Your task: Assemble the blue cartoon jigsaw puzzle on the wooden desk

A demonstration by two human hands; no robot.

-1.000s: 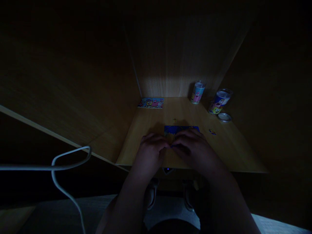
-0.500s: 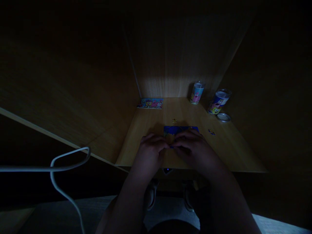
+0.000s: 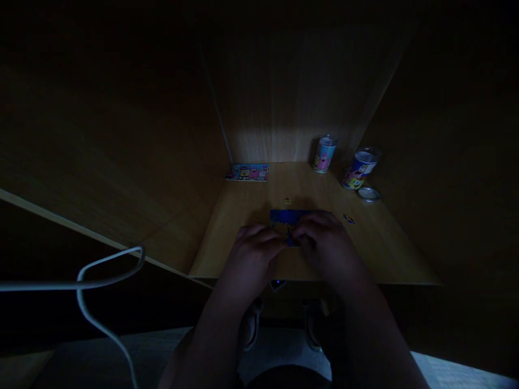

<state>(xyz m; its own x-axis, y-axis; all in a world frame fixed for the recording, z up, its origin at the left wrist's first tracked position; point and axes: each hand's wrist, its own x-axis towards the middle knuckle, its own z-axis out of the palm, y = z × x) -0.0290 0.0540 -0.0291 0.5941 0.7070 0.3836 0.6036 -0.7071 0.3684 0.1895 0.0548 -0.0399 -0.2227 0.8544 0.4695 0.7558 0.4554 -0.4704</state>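
Note:
Low on the wooden shelf lies a partly assembled blue jigsaw puzzle, its near and right parts covered by my hands. My left hand has its fingers curled together, their tips touching the puzzle's near edge. Opposite it, my right hand is closed in a pinch over the puzzle, at a small dark blue puzzle piece. Dim light blurs the fingertips. A loose yellowish puzzle piece rests just beyond the puzzle, and some loose yellow-and-blue pieces lie to the right.
A cartoon picture strip lies at the back left. Two cartoon-printed cans, a light blue can and a dark blue can, stand back right beside a round lid. Wooden walls enclose the shelf. A white cable hangs at left.
The fingers of my right hand have shifted and curled in, uncovering more of the puzzle's middle. My left hand has slid slightly right. The whole view has moved a little.

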